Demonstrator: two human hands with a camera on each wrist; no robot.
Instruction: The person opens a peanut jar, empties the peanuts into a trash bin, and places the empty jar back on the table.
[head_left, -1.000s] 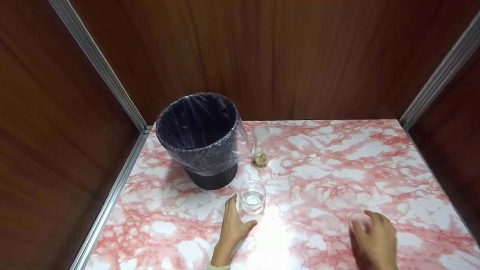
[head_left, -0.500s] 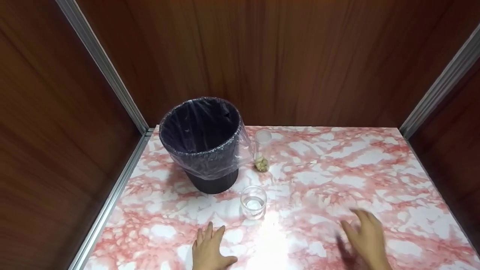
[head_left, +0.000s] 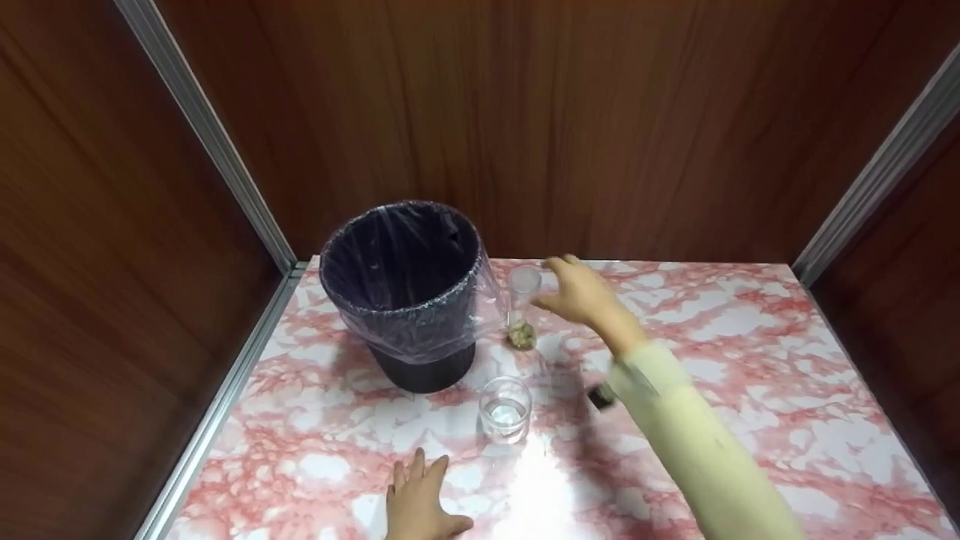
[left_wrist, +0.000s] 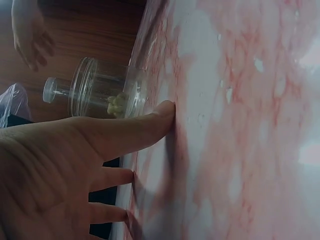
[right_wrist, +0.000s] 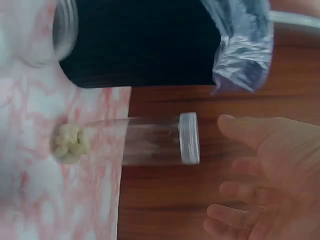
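A tall clear plastic jar [head_left: 521,309] with a lid stands beside the bin, with pale lumpy pieces [right_wrist: 71,142] at its bottom. My right hand [head_left: 583,294] reaches over by the jar's lid [right_wrist: 189,138], fingers spread and apart from it in the right wrist view. Nearer me is a clear cup [head_left: 505,411], upright, with what looks like clear liquid low inside. My left hand [head_left: 418,501] rests with spread fingers on the tabletop left of the cup, holding nothing. In the left wrist view its thumb and fingertips touch the surface.
A black bin [head_left: 424,367] with a thin plastic liner [head_left: 420,334] stands at the back left. Wooden panels [head_left: 525,127] with metal edge strips enclose the red-and-white marbled tabletop [head_left: 300,442]. A small dark object [head_left: 601,395] shows at my right wrist.
My right hand has left the right side, where a round clear thing was at its fingers, and moved up and left to the jar. My left hand has drawn back from the cup.
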